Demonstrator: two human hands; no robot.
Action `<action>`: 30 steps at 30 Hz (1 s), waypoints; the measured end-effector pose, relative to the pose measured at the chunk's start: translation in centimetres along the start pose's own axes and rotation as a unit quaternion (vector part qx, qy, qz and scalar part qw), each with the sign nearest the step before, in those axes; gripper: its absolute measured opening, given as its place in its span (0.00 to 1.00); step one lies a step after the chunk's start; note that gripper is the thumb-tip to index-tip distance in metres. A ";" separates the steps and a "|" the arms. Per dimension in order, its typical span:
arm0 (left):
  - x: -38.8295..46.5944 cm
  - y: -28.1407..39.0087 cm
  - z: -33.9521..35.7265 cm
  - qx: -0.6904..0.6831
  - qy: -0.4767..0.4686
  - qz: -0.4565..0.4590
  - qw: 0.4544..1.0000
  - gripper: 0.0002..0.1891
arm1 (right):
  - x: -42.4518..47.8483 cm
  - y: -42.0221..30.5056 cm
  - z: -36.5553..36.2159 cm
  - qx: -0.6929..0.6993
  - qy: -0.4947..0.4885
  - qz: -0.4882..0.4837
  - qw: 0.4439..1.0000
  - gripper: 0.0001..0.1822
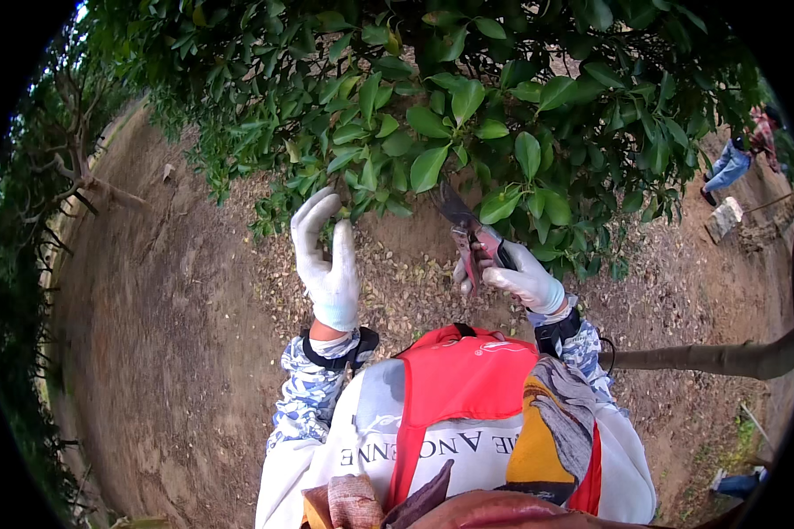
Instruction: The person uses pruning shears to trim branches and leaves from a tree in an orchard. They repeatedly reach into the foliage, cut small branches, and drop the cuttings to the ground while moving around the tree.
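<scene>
Pruning shears (pixel 468 241) with red handles and dark blades sit in my right hand (pixel 526 274), which wears a white glove. Their blades point up and left, against the lower leaves of a dense green shrub (pixel 430 125). My left hand (pixel 327 258), in a white glove too, is raised at the shrub's lower edge. Its thumb stands apart from the curved fingers, and I see nothing held between them. Leaves close to the fingertips may touch them; I cannot tell. Part of the blade tips is hard to make out among the dark foliage.
Dry leaves (pixel 397 297) cover the soil beneath the shrub. A bare trunk (pixel 708 357) reaches in from the right. Beyond it stand a pale block (pixel 724 218) and another person (pixel 734 162) in jeans. A branching tree (pixel 76 165) is at left.
</scene>
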State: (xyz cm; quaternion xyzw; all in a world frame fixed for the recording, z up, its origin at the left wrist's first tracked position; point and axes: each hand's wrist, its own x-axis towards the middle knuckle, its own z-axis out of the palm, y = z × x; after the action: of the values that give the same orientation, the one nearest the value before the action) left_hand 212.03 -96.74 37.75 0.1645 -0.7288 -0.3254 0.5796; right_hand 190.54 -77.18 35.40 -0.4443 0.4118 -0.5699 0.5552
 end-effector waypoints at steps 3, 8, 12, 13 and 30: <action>1.3 0.7 0.2 0.019 0.001 0.043 0.999 0.18 | 0.4 0.3 0.3 0.000 0.023 -0.026 0.999 0.46; 3.7 1.9 0.9 0.084 -0.027 0.071 0.994 0.26 | 1.0 -0.7 1.2 -0.006 0.002 -0.021 1.000 0.47; 5.2 2.6 2.2 0.055 -0.021 0.081 0.995 0.30 | 1.8 -1.1 1.2 -0.057 -0.023 -0.018 0.998 0.46; 5.5 2.7 2.2 0.069 -0.030 0.095 0.993 0.30 | 1.9 -1.2 1.5 -0.050 -0.017 -0.020 0.998 0.45; 7.3 2.4 2.9 0.138 -0.128 0.097 0.977 0.23 | 4.1 -0.1 1.4 -0.077 -0.013 -0.053 0.996 0.38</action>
State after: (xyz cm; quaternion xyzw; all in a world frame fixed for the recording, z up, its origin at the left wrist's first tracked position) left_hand 207.65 -98.67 44.34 0.1281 -0.8471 -0.1825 0.4823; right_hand 191.86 -81.24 36.11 -0.5143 0.4230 -0.5592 0.4938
